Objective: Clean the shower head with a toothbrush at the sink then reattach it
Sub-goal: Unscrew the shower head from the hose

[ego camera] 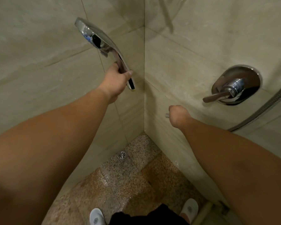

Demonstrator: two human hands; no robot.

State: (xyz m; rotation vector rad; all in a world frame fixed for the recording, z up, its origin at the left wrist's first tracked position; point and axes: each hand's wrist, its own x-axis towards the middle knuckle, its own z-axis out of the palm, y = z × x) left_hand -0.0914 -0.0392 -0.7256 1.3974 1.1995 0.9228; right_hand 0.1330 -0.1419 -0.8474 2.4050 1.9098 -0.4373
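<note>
Left of the mixer valve (235, 85), the left hand (115, 83) wraps its grip around the detached shower head (102, 44), while the right hand (178, 115) pinches a small pale piece, perhaps the hose (266, 108) fitting, so threads should meet squarely.

A bathroom shower corner: tiled walls (193, 46), floor drain (122, 156), mixer valve (235, 86).

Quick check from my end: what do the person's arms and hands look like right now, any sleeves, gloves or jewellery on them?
Both forearms are bare up to the frame edge, with no sleeves in view. The left hand and right hand wear no gloves; no watch, ring or bracelet shows.
</note>
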